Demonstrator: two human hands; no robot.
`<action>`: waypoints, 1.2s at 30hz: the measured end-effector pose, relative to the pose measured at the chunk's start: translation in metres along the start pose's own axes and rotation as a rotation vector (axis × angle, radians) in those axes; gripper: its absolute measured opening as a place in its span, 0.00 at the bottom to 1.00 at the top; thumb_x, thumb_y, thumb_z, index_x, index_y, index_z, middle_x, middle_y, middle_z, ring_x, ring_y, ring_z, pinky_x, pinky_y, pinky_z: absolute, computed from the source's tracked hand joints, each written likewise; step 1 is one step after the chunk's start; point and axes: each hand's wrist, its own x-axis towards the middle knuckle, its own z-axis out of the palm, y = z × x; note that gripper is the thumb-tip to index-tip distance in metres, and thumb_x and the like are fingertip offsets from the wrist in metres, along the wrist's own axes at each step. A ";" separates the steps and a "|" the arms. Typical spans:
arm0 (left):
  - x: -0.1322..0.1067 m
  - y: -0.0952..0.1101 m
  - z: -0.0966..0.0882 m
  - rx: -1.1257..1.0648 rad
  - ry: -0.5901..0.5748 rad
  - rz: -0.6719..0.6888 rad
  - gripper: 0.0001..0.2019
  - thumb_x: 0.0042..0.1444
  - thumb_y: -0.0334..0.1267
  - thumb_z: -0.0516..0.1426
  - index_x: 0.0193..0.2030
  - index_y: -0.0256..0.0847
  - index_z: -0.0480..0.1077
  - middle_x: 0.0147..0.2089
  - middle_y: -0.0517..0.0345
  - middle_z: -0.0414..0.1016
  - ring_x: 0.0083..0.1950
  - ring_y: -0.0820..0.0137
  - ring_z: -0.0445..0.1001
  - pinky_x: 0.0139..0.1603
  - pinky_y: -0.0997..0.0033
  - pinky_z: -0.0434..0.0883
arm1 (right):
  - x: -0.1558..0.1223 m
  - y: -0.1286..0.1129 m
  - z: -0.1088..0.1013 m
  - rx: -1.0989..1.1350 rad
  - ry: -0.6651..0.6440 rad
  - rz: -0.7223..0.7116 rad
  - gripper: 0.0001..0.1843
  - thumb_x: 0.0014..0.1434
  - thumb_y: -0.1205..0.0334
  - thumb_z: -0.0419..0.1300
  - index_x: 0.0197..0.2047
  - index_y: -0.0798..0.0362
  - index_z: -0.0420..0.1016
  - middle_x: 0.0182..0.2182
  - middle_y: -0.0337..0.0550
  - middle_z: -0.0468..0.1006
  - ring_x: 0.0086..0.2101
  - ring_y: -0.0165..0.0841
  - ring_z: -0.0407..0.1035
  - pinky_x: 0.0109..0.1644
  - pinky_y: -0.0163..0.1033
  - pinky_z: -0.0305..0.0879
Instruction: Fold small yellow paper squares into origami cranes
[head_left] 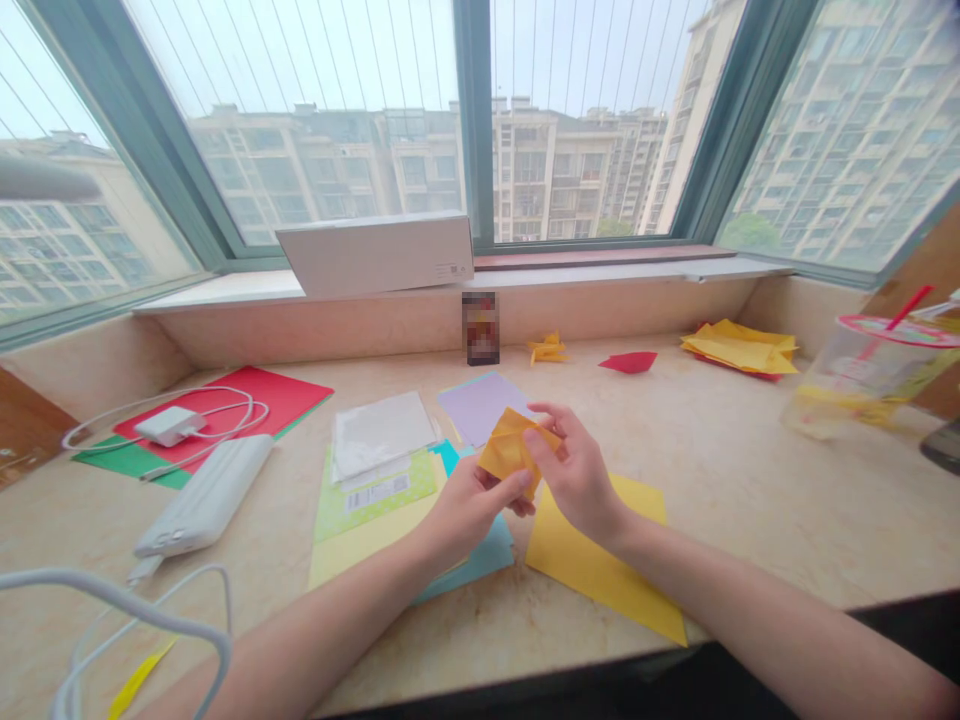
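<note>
A folded piece of orange-yellow origami paper [504, 446] is held up between my two hands above the counter. My left hand [480, 495] grips its lower left part, thumb across the front. From the right, my right hand [574, 465] pinches it with the thumb on its face and the index finger behind the upper edge. Under my right wrist lies a flat yellow sheet [577, 550]. Below my left hand are a light blue sheet [487, 550] and a pale yellow-green paper pack [360, 530]. A lilac sheet [480, 405] lies just beyond the hands.
At the left, a white power bank [210, 495] and charger [171, 426] with cables rest by red [292, 395] and green sheets. Along the back are a yellow folded piece [549, 348], a red one [630, 362] and stacked yellow papers [739, 345]. A plastic cup [847, 380] stands right.
</note>
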 end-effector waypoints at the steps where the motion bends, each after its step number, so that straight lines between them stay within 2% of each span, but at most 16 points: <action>1: 0.000 0.000 -0.001 0.013 0.015 0.006 0.18 0.53 0.51 0.65 0.33 0.35 0.75 0.26 0.57 0.75 0.27 0.71 0.74 0.32 0.72 0.71 | 0.002 0.000 -0.001 0.057 -0.062 0.027 0.22 0.63 0.53 0.60 0.59 0.47 0.66 0.37 0.41 0.77 0.36 0.35 0.75 0.41 0.41 0.73; 3: 0.000 0.000 -0.003 0.043 0.032 0.012 0.18 0.53 0.52 0.65 0.32 0.35 0.74 0.25 0.57 0.75 0.27 0.70 0.75 0.32 0.72 0.71 | 0.005 -0.001 -0.003 0.149 -0.189 0.094 0.29 0.61 0.54 0.63 0.63 0.46 0.63 0.41 0.43 0.79 0.40 0.37 0.77 0.45 0.43 0.74; 5: -0.001 -0.001 -0.005 0.058 0.034 -0.001 0.18 0.53 0.52 0.65 0.33 0.36 0.75 0.25 0.57 0.76 0.27 0.70 0.75 0.32 0.72 0.72 | 0.006 -0.002 -0.003 0.194 -0.246 0.155 0.28 0.59 0.55 0.64 0.61 0.47 0.66 0.43 0.44 0.81 0.42 0.38 0.77 0.47 0.45 0.74; 10: 0.000 -0.007 -0.004 -0.019 -0.019 -0.077 0.20 0.52 0.52 0.66 0.39 0.34 0.75 0.33 0.50 0.80 0.33 0.66 0.79 0.37 0.67 0.76 | 0.004 -0.002 0.003 0.208 -0.143 0.200 0.17 0.59 0.54 0.64 0.49 0.51 0.72 0.40 0.45 0.82 0.39 0.38 0.77 0.43 0.43 0.74; 12: 0.000 -0.008 -0.003 -0.045 -0.031 -0.100 0.21 0.53 0.53 0.65 0.38 0.33 0.75 0.35 0.48 0.81 0.34 0.65 0.80 0.38 0.66 0.77 | 0.004 -0.003 0.004 0.182 -0.102 0.190 0.14 0.60 0.52 0.63 0.45 0.52 0.73 0.39 0.45 0.82 0.38 0.38 0.77 0.41 0.42 0.73; 17: 0.001 -0.006 -0.004 0.024 0.001 -0.093 0.18 0.55 0.51 0.64 0.31 0.35 0.72 0.25 0.54 0.78 0.26 0.68 0.78 0.31 0.70 0.74 | 0.005 -0.008 0.001 0.097 -0.051 0.137 0.12 0.60 0.52 0.63 0.39 0.52 0.73 0.36 0.44 0.82 0.39 0.38 0.76 0.46 0.43 0.70; 22: -0.001 -0.003 -0.004 0.110 0.002 -0.043 0.20 0.56 0.54 0.61 0.29 0.36 0.70 0.22 0.54 0.78 0.24 0.69 0.76 0.29 0.72 0.72 | 0.002 -0.008 0.001 0.058 -0.025 0.132 0.14 0.60 0.51 0.63 0.33 0.52 0.69 0.30 0.42 0.79 0.35 0.37 0.74 0.40 0.41 0.69; 26: -0.002 -0.005 -0.004 0.107 0.004 -0.045 0.24 0.56 0.59 0.59 0.28 0.36 0.70 0.20 0.54 0.76 0.22 0.70 0.74 0.26 0.74 0.70 | 0.002 -0.005 0.001 0.089 -0.124 0.127 0.13 0.62 0.50 0.62 0.39 0.53 0.72 0.35 0.43 0.80 0.37 0.37 0.74 0.42 0.40 0.69; 29: -0.003 -0.007 -0.005 0.148 0.002 -0.056 0.22 0.56 0.56 0.61 0.30 0.35 0.71 0.20 0.54 0.77 0.22 0.72 0.74 0.27 0.75 0.71 | 0.004 -0.003 0.000 0.099 -0.167 0.129 0.13 0.61 0.52 0.63 0.43 0.53 0.74 0.38 0.44 0.81 0.40 0.37 0.74 0.46 0.41 0.68; 34: -0.005 -0.006 -0.003 0.002 -0.034 -0.076 0.25 0.52 0.59 0.62 0.35 0.33 0.73 0.29 0.50 0.80 0.26 0.67 0.79 0.28 0.71 0.75 | 0.004 -0.006 -0.001 0.186 -0.182 0.145 0.11 0.62 0.54 0.62 0.43 0.53 0.73 0.38 0.43 0.81 0.38 0.35 0.74 0.44 0.40 0.68; 36: -0.005 -0.005 -0.003 -0.032 -0.015 -0.085 0.26 0.54 0.60 0.61 0.35 0.33 0.73 0.29 0.50 0.79 0.26 0.67 0.79 0.27 0.72 0.74 | 0.004 -0.008 -0.001 0.186 -0.193 0.144 0.11 0.62 0.54 0.62 0.43 0.53 0.73 0.37 0.43 0.81 0.38 0.35 0.74 0.45 0.41 0.68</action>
